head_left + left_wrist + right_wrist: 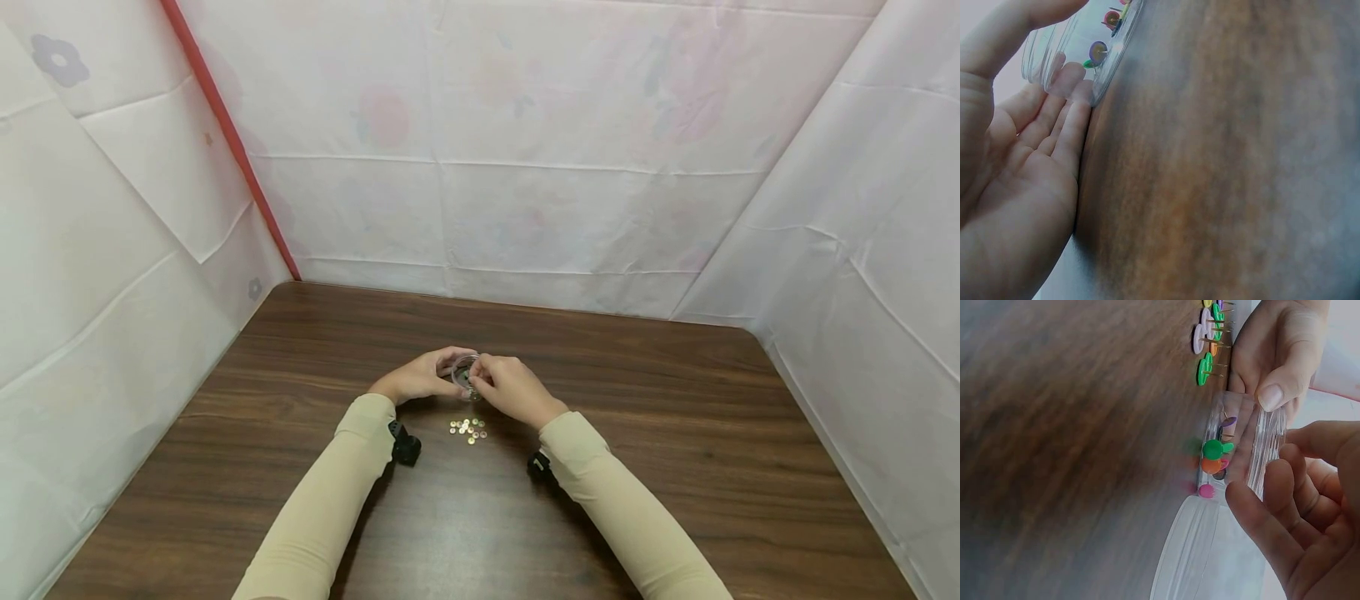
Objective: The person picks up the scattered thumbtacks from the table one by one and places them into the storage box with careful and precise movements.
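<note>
Jar (1244,447) is clear plastic, mouth up, base on the bench (675,433), mid-bench between our two hands. Left hand (426,377) grips it from the left: thumb on the near side, fingers curled round the far side. Right hand (513,390) is at the jar's mouth from the right, fingers bent, tips at the rim. We can't tell if they pinch anything; the fingers block the view.

Inside pins (1213,450): several at the bottom of the jar. We make out green, orange, pink, purple and a dark one; left wrist view also has a red one.

Loose pins (462,430): roughly a dozen in a loose cluster on the bench, just to the near side of the jar. The ones we see in right wrist view sit heads down, points up: green, lilac, orange, yellow.

Lid (1188,550), clear and round, is just beside the jar, on the side away from the loose pins. We can't tell if the two touch.

Bench is dark wood grain, with glare at the near middle. White curtain (562,108) with faint prints round it, red strip (228,137) at far left. Cream sleeves (322,500), one black camera (406,448) per wrist.
</note>
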Motion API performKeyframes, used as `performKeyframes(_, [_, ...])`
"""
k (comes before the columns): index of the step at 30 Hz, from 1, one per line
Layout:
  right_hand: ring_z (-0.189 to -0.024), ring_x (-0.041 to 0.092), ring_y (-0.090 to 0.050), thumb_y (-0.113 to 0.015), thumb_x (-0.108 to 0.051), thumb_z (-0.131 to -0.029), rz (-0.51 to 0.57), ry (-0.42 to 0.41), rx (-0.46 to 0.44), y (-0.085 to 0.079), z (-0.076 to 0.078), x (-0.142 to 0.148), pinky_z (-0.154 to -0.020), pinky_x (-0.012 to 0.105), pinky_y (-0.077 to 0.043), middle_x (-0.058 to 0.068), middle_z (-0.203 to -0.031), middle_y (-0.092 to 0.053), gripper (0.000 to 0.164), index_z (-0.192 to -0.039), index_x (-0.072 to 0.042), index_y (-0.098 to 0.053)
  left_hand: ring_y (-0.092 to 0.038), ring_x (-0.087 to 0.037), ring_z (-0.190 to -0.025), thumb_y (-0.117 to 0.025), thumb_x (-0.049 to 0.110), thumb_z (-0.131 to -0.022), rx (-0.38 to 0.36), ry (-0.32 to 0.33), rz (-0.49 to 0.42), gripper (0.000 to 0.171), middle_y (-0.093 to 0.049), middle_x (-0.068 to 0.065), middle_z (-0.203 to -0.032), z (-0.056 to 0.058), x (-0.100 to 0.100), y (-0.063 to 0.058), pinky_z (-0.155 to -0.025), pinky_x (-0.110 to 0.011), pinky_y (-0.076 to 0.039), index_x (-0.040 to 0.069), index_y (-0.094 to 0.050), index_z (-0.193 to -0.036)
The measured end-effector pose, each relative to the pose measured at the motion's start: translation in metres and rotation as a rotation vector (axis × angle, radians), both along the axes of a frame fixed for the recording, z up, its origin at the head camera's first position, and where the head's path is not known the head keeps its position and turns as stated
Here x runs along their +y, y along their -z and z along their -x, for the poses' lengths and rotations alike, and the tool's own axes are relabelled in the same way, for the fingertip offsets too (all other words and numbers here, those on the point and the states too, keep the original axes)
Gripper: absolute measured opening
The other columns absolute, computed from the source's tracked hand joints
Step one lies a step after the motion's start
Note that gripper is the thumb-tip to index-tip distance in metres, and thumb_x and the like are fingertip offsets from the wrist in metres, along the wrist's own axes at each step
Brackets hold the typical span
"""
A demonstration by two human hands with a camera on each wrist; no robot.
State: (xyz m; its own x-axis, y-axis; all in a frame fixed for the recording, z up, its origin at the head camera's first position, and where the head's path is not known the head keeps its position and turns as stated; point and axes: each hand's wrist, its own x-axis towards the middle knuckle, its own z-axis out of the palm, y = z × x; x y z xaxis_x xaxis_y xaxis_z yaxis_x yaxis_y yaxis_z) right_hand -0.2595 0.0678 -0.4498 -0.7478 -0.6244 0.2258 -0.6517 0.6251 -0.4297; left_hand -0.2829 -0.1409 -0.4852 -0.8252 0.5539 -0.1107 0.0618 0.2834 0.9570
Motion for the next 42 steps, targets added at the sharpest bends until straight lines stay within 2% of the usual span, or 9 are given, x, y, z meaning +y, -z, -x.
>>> performKeyframes(11, [-0.059, 0.005, -0.05, -0.051, -0.022, -0.096, -0.085, 0.018, -0.045, -0.002, 0.001, -0.004, -0.049, 0.022, -0.045, -0.008, -0.076, -0.057, 0.011, -0.095, -0.017, -0.06, -0.043, -0.018, -0.123, -0.076, 0.016, -0.078, 0.003, 0.041, -0.032, 0.08, -0.044, -0.007, -0.14, 0.001, -0.001, -0.001, -0.102, -0.049, -0.039, 0.014, -0.032, -0.145])
performKeyframes(12, [-0.059, 0.005, -0.05, -0.051, -0.022, -0.096, -0.088, 0.018, -0.045, -0.002, 0.001, -0.004, -0.049, 0.021, -0.045, -0.007, -0.077, -0.057, 0.011, -0.096, -0.017, -0.06, -0.042, -0.019, -0.123, -0.076, 0.015, -0.078, -0.002, 0.046, -0.031, 0.081, -0.043, -0.007, -0.14, -0.001, -0.001, -0.004, -0.102, -0.049, -0.039, 0.013, -0.031, -0.145])
performKeyframes(16, [-0.062, 0.004, -0.051, -0.05, -0.023, -0.097, -0.095, 0.015, -0.044, -0.002, 0.0, -0.004, -0.052, 0.022, -0.047, -0.006, -0.081, -0.058, 0.012, -0.097, -0.016, -0.06, -0.042, -0.018, -0.123, -0.077, 0.018, -0.077, 0.006, 0.047, -0.034, 0.082, -0.044, -0.007, -0.14, 0.0, -0.001, -0.003, -0.103, -0.049, -0.039, 0.013, -0.032, -0.145])
performKeyframes(19, [-0.065, 0.003, -0.052, -0.052, -0.023, -0.096, -0.093, 0.013, -0.043, -0.002, 0.001, -0.004, -0.054, 0.022, -0.049, -0.006, -0.083, -0.06, 0.013, -0.098, -0.016, -0.062, -0.042, -0.016, -0.123, -0.078, 0.022, -0.076, 0.023, 0.039, -0.026, 0.081, -0.045, -0.004, -0.139, 0.002, -0.002, 0.002, -0.102, -0.048, -0.04, 0.015, -0.034, -0.143])
performKeyframes(29, [-0.071, 0.002, -0.054, -0.051, -0.022, -0.096, -0.044, -0.02, -0.057, -0.003, -0.002, 0.003, -0.06, 0.024, -0.051, -0.004, -0.092, -0.064, 0.017, -0.108, -0.014, -0.061, -0.041, -0.015, -0.124, -0.08, 0.026, -0.074, 0.013, 0.021, -0.002, 0.08, -0.045, -0.001, -0.139, -0.001, -0.001, -0.001, -0.103, -0.049, -0.038, 0.021, -0.037, -0.141])
performKeyframes(36, [-0.063, 0.003, -0.051, -0.054, -0.02, -0.094, -0.029, -0.039, -0.024, -0.002, -0.008, 0.011, -0.055, 0.024, -0.049, -0.005, -0.083, -0.062, 0.013, -0.105, -0.016, -0.061, -0.042, -0.016, -0.123, -0.078, 0.02, -0.076, 0.02, 0.028, -0.008, 0.076, -0.046, -0.003, -0.138, 0.0, -0.001, -0.001, -0.102, -0.049, -0.04, 0.018, -0.038, -0.141])
performKeyframes(42, [-0.072, -0.001, -0.056, -0.056, -0.021, -0.092, -0.019, -0.048, -0.012, -0.001, -0.012, 0.015, -0.062, 0.024, -0.052, -0.006, -0.085, -0.066, 0.011, -0.101, -0.015, -0.061, -0.04, -0.019, -0.125, -0.076, 0.015, -0.078, 0.015, 0.047, -0.025, 0.075, -0.044, -0.007, -0.139, 0.001, -0.002, 0.0, -0.103, -0.051, -0.037, 0.019, -0.036, -0.142])
